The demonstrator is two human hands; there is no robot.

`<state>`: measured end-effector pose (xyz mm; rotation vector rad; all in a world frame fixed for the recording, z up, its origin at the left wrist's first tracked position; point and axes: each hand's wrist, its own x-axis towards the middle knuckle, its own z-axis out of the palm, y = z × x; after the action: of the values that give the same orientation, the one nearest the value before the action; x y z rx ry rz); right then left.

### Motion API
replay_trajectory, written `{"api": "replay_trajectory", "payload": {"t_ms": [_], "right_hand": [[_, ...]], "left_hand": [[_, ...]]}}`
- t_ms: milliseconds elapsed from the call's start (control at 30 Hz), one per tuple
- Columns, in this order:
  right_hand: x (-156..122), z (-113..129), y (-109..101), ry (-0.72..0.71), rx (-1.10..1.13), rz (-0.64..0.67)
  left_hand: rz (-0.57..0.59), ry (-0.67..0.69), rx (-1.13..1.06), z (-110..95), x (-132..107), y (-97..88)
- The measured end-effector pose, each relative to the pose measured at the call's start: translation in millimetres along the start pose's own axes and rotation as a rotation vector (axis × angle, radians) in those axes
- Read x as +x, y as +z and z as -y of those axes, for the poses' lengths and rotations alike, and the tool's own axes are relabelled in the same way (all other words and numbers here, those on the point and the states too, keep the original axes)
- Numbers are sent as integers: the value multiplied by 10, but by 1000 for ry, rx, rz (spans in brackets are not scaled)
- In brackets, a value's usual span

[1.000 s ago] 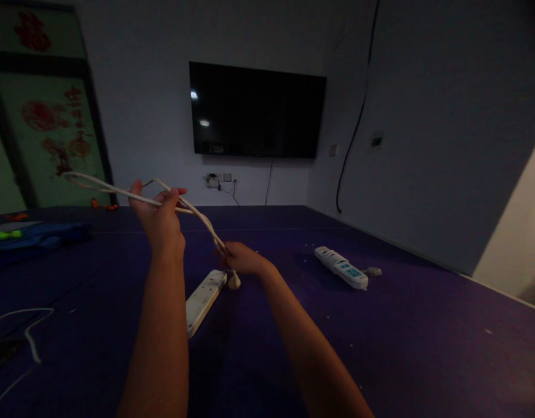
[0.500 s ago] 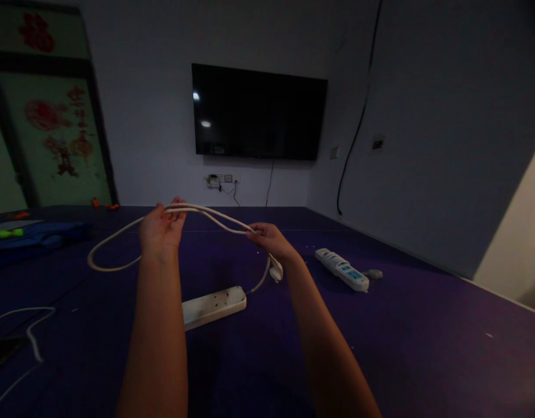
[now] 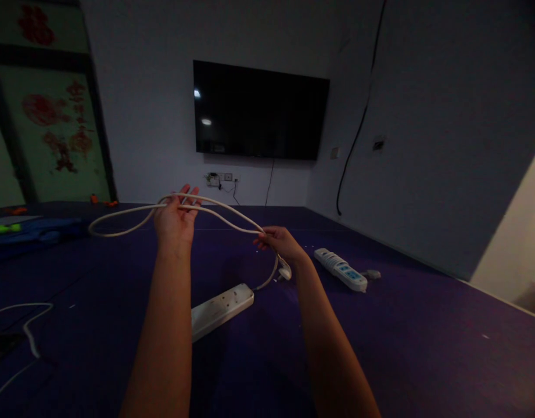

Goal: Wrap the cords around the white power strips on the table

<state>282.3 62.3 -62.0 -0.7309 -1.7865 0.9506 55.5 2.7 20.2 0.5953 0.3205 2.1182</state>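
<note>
A doubled white power cord [image 3: 223, 208] is stretched between my hands above the purple surface. My left hand [image 3: 175, 217], palm up, holds both strands between thumb and fingers; the fingertips are somewhat spread beyond them. Left of it, the cord's end loop [image 3: 112, 233] hangs in the air. Closed in a pinch, my right hand [image 3: 282, 242] grips the two strands at the other end. Just below that hand dangles the plug [image 3: 285, 272]. One strand runs down to a white power strip [image 3: 223, 307], whose near end is hidden behind my left forearm.
Another power strip [image 3: 341, 270], its cord wound round it, lies to the right. A white cable [image 3: 32, 334] lies at the left near a dark flat object [image 3: 3, 348]. Blue cloth [image 3: 40, 229] is at far left. A television [image 3: 261, 110] hangs on the wall.
My left hand has risen and shifted right, and its loop has lifted and narrowed. My right hand, the plug and the nearer power strip have shifted slightly right.
</note>
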Motion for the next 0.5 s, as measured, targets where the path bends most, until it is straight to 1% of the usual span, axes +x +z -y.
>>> {"api": "replay_trajectory", "payload": {"t_ms": [100,200,333,500], "right_hand": [[35,-56,35,25,-33,-3],[64,-99,80,31,-98,23],[79,-167,141,33,-143,61],[74,-230,182,62,-58,23]], "left_hand": [[52,109,25,15,12,-13],[106,153,19,-3,5,-26],[181,153,15,-60,-21,-36],[142,111,71,-99,-10,-58]]}}
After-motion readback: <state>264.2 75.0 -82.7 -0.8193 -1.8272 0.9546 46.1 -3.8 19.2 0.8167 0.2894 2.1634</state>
